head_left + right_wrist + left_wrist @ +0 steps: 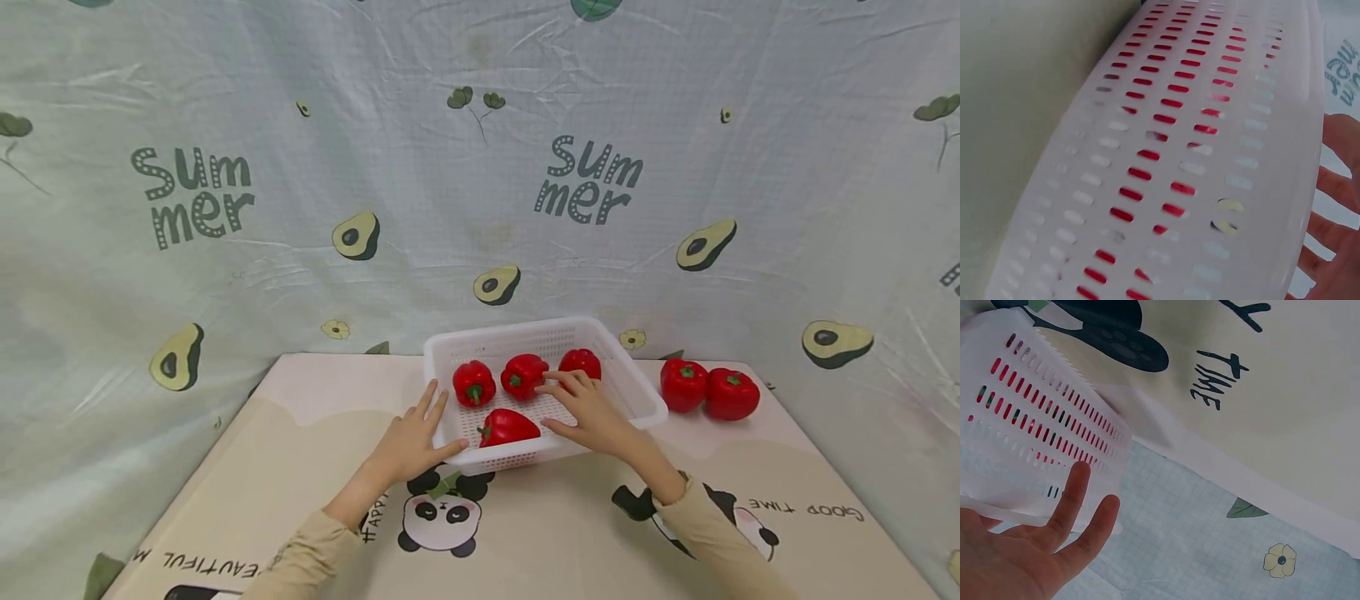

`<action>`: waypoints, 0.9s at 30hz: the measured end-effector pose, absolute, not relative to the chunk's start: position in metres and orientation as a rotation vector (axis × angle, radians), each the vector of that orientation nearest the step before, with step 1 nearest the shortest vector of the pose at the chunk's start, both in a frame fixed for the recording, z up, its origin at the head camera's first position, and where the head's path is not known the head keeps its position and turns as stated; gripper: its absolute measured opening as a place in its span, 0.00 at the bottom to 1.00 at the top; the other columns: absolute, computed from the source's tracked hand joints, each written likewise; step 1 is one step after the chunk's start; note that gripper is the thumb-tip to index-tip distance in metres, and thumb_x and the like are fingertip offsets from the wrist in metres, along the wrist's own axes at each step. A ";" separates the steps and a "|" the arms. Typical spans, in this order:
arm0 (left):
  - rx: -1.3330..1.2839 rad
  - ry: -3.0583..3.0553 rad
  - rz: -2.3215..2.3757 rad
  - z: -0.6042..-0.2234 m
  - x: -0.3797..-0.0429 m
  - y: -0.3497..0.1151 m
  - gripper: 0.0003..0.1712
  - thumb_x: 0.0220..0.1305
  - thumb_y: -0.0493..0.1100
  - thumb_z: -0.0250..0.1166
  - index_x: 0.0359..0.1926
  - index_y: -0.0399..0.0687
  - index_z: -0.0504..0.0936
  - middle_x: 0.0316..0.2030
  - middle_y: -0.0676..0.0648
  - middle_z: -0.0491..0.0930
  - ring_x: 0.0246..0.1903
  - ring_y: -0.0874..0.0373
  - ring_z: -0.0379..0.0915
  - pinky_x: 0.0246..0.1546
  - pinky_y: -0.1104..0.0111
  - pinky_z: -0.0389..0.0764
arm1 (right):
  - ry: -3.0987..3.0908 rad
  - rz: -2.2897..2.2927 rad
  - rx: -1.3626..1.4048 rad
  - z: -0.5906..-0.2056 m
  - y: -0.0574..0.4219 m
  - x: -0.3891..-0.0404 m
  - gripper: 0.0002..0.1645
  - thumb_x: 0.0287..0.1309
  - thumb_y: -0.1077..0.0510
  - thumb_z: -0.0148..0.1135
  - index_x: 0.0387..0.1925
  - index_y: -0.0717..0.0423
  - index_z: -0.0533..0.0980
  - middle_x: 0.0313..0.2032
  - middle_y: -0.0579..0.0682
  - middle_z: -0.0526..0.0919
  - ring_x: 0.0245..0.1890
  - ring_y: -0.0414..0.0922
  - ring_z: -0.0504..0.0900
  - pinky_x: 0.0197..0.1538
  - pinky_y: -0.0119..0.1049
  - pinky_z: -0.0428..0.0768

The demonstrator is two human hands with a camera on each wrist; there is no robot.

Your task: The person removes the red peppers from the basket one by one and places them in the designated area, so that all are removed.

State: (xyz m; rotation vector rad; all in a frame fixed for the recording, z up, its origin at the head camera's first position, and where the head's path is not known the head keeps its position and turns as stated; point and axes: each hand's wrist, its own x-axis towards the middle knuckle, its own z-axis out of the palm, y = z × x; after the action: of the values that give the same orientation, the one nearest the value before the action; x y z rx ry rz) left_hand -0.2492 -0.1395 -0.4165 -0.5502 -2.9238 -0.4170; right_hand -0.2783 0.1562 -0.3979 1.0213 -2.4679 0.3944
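Note:
A white slotted plastic basket (517,457) holds several red bell peppers. One bell pepper (474,384) lies at the left, another (522,377) in the middle, a third (581,364) at the right partly behind my right hand, and another (509,427) on its side by the front wall. My left hand (408,442) is spread at the basket's left front corner, thumb along the rim; the left wrist view shows two fingers extended by the wall (1035,487). My right hand (596,417) reaches over the right front rim, its loosely bent fingertips close to the middle pepper.
Two more red bell peppers (683,385) (732,394) stand side by side on the table to the right of the basket. The tablecloth (570,533) carries panda prints and lettering. Behind the table hangs a pale curtain (420,183) with avocado prints.

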 end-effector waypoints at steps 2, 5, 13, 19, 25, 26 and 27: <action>-0.544 -2.923 -0.413 -0.416 -0.250 -0.139 0.48 0.54 0.69 0.50 0.67 0.44 0.54 0.69 0.40 0.46 0.54 0.37 0.65 0.48 0.43 0.67 | -2.486 0.383 1.033 -0.396 0.152 -0.281 0.27 0.46 0.50 0.66 0.51 0.48 0.72 0.54 0.54 0.71 0.52 0.49 0.66 0.47 0.49 0.69; -0.546 -2.919 -0.415 -0.417 -0.250 -0.138 0.48 0.54 0.70 0.50 0.67 0.43 0.54 0.69 0.41 0.46 0.55 0.37 0.65 0.48 0.43 0.67 | -2.526 0.385 1.044 -0.395 0.146 -0.282 0.27 0.45 0.50 0.66 0.50 0.47 0.72 0.54 0.54 0.71 0.51 0.50 0.67 0.47 0.48 0.68; -0.544 -2.920 -0.432 -0.418 -0.249 -0.138 0.48 0.53 0.69 0.51 0.67 0.44 0.53 0.69 0.41 0.46 0.54 0.37 0.66 0.49 0.43 0.67 | -2.623 0.432 1.045 -0.396 0.134 -0.285 0.25 0.45 0.50 0.67 0.48 0.47 0.74 0.54 0.52 0.71 0.52 0.50 0.65 0.50 0.50 0.68; -0.548 -2.922 -0.409 -0.418 -0.249 -0.138 0.48 0.54 0.69 0.51 0.67 0.43 0.53 0.69 0.41 0.45 0.54 0.37 0.66 0.48 0.44 0.68 | -2.664 0.413 1.070 -0.397 0.127 -0.289 0.24 0.45 0.49 0.66 0.47 0.46 0.75 0.53 0.52 0.72 0.54 0.50 0.65 0.52 0.54 0.67; -0.549 -2.915 -0.419 -0.417 -0.249 -0.138 0.48 0.53 0.68 0.52 0.67 0.43 0.54 0.69 0.40 0.46 0.54 0.36 0.66 0.48 0.43 0.68 | -2.680 0.354 1.120 -0.394 0.122 -0.294 0.25 0.43 0.48 0.68 0.47 0.44 0.75 0.53 0.51 0.72 0.53 0.49 0.63 0.52 0.52 0.68; -0.547 -2.918 -0.422 -0.417 -0.249 -0.138 0.48 0.53 0.68 0.52 0.67 0.43 0.54 0.69 0.40 0.46 0.54 0.36 0.66 0.48 0.43 0.68 | -2.686 0.342 1.124 -0.394 0.122 -0.295 0.26 0.43 0.48 0.68 0.47 0.43 0.75 0.53 0.51 0.72 0.53 0.48 0.63 0.52 0.52 0.68; -0.548 -2.919 -0.426 -0.417 -0.249 -0.138 0.48 0.53 0.68 0.52 0.67 0.43 0.54 0.69 0.40 0.46 0.54 0.36 0.66 0.48 0.43 0.68 | -2.692 0.329 1.128 -0.395 0.121 -0.296 0.26 0.43 0.47 0.68 0.48 0.43 0.75 0.53 0.51 0.72 0.53 0.48 0.63 0.52 0.51 0.68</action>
State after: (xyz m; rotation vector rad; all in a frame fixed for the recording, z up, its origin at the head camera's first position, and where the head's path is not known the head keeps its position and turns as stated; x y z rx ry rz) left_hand -0.2486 -0.1376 -0.4168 -0.5478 -2.9190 -0.4262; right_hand -0.2963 0.1209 -0.3945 1.1282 -2.6920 0.3292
